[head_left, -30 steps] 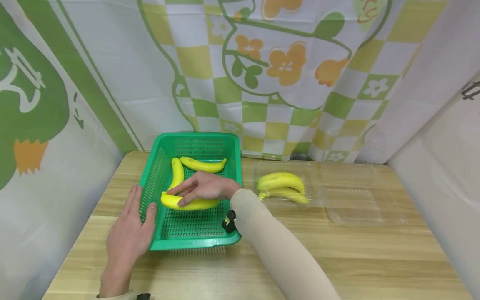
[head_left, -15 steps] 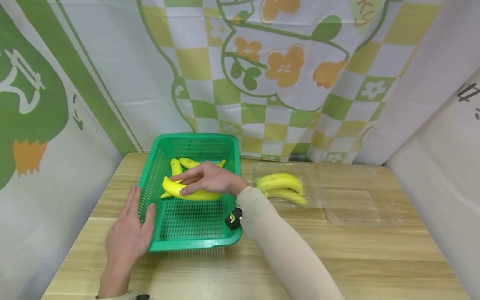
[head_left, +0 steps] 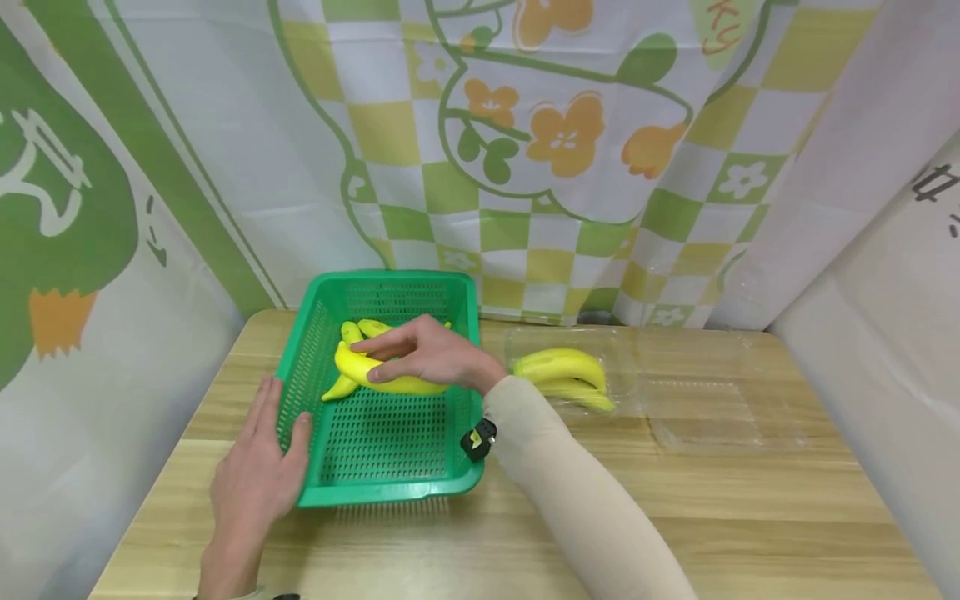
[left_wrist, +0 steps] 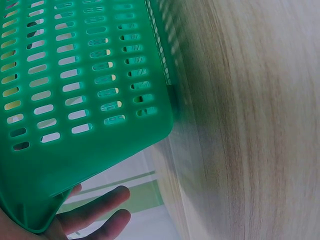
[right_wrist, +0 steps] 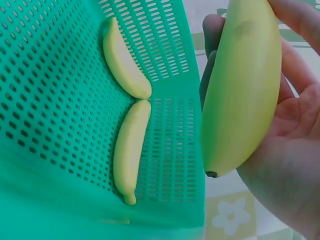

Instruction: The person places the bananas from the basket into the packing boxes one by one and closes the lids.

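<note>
My right hand (head_left: 442,357) pinches a yellow banana (head_left: 408,385) between thumb and fingers, holding it above the inside of a green plastic basket (head_left: 375,493). The right wrist view shows this banana (right_wrist: 242,90) close up, with its dark tip pointing down. Two more bananas lie in the basket: one along its left side (head_left: 339,388), partly hidden behind the held one, the other near the back (head_left: 372,327). On the basket's left rim rests my left hand (head_left: 255,471), fingers straight along the outside. Its fingers (left_wrist: 107,202) show past the rim in the left wrist view.
Right of the basket, a clear plastic box (head_left: 517,342) holds two bananas (head_left: 562,367). Beside it lies another clear plastic piece (head_left: 708,412) on the wooden table (head_left: 600,492). Patterned cloth (head_left: 525,225) hangs behind the table, and pale walls rise on both sides.
My right hand has lifted the banana off the basket's floor and moved it slightly up and right. My left hand stays at the rim.
</note>
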`<state>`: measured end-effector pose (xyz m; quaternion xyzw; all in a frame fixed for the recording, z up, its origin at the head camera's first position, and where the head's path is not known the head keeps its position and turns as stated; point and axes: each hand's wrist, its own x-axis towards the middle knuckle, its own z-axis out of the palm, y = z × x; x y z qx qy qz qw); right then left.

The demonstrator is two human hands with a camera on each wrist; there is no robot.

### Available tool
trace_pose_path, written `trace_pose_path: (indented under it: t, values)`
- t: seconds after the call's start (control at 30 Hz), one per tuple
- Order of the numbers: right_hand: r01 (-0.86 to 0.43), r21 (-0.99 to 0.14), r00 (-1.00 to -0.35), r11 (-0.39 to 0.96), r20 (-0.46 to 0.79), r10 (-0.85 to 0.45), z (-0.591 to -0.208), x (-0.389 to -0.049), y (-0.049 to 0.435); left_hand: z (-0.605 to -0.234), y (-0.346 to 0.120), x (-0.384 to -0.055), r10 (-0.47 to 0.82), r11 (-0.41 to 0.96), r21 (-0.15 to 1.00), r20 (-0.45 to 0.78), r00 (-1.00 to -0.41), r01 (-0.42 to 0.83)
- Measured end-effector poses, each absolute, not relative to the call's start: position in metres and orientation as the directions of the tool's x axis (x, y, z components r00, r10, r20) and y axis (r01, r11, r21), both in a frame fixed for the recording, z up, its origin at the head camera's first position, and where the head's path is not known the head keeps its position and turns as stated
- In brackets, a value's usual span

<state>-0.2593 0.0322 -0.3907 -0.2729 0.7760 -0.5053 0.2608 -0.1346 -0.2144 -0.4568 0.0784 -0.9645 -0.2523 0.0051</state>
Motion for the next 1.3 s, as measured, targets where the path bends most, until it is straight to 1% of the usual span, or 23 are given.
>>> trace_pose_path:
  t: [0.2,0.43,0.8,1.3]
  values:
    - [-0.155,-0.927,-0.752,0.341,-0.113,-0.650,-0.389,-0.258,0.043,-0.458,-0.214,-0.134,-0.157,0.859,0.487,-0.045,-0.986,-0.159]
    - [-0.188,-0.920,-0.763,0.345,-0.084,-0.641,-0.384,-0.254,0.054,-0.459,-0.213,-0.133,-0.164,0.859,0.487,-0.035,-0.986,-0.160]
    - [-0.171,-0.914,-0.801,0.367,-0.088,-0.592,-0.384,-0.247,0.093,-0.460,-0.214,-0.133,-0.168,0.855,0.488,-0.056,-0.984,-0.173]
    - [-0.135,-0.927,-0.896,0.351,-0.037,-0.443,-0.389,-0.235,0.151,-0.458,-0.216,-0.135,-0.165,0.862,0.479,-0.041,-0.985,-0.164]
